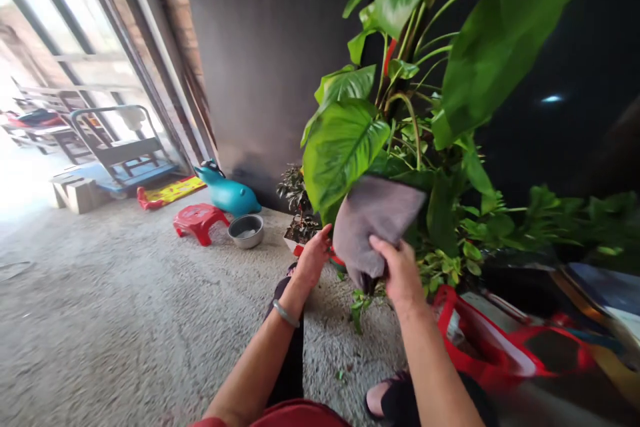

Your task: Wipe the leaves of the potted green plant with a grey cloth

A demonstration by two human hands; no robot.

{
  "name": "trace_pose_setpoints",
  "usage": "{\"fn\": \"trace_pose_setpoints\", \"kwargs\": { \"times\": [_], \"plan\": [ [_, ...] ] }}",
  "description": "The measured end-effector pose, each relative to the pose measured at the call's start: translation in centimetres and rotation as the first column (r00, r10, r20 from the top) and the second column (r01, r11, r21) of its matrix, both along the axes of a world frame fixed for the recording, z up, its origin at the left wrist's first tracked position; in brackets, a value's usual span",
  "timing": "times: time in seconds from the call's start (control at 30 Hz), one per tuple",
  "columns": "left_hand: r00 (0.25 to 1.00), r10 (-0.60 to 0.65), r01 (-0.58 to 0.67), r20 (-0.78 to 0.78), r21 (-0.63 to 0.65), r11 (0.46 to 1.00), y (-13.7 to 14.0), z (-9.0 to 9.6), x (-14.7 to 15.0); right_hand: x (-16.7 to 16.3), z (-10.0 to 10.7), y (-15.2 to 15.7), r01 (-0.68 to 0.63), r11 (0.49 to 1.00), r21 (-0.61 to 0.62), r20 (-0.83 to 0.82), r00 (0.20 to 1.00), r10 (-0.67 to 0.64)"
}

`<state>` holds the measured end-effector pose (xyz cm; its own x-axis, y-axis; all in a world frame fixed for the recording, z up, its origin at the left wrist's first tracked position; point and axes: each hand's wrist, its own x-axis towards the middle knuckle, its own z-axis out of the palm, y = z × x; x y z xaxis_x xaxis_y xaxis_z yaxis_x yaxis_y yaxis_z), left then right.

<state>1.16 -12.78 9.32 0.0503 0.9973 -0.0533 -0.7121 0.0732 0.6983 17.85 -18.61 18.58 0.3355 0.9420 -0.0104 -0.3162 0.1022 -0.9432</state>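
My right hand [401,270] grips a folded grey-mauve cloth [367,220], thumb on top, holding it in front of a tall leafy potted plant [345,143]. The cloth overlaps the plant's lower leaves; whether it touches them I cannot tell. Just left of the cloth is my left hand [314,257], its fingers stretched out and nothing in it. A broad green leaf hangs right above that hand. The big plant's pot is mostly hidden behind the cloth and my hands.
A small potted plant [300,230] stands left of the big one. Farther left are a metal basin [246,232], a red stool [200,219], a teal animal toy [233,197] and a platform trolley [120,147]. A red bag [480,340] lies at right by my arm.
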Motion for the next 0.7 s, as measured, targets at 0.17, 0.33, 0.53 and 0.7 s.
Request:
{"fn": "trace_pose_setpoints", "kwargs": {
  "times": [0.17,0.33,0.53,0.7],
  "plan": [
    [0.998,0.032,-0.031,0.061,-0.03,0.999,-0.8,-0.9,-5.1,-1.8,-5.2,-3.1,-0.15,0.973,-0.177,-0.044,0.989,0.144],
    [0.988,0.118,-0.108,0.098,-0.096,0.989,-0.4,-1.2,-6.0,2.4,-5.2,-7.2,-0.104,0.975,-0.194,0.041,0.993,0.114],
    [0.991,-0.056,0.044,-0.124,-0.097,0.994,-2.5,-1.0,3.1,12.0,-7.7,-11.4,0.395,0.918,0.03,0.394,0.839,-0.374],
    [0.872,-0.36,0.362,-0.331,-0.058,0.93,-0.8,0.1,12.2,15.3,-8.4,-12.7,0.527,0.811,0.255,0.414,0.698,-0.584]
  ]
}}
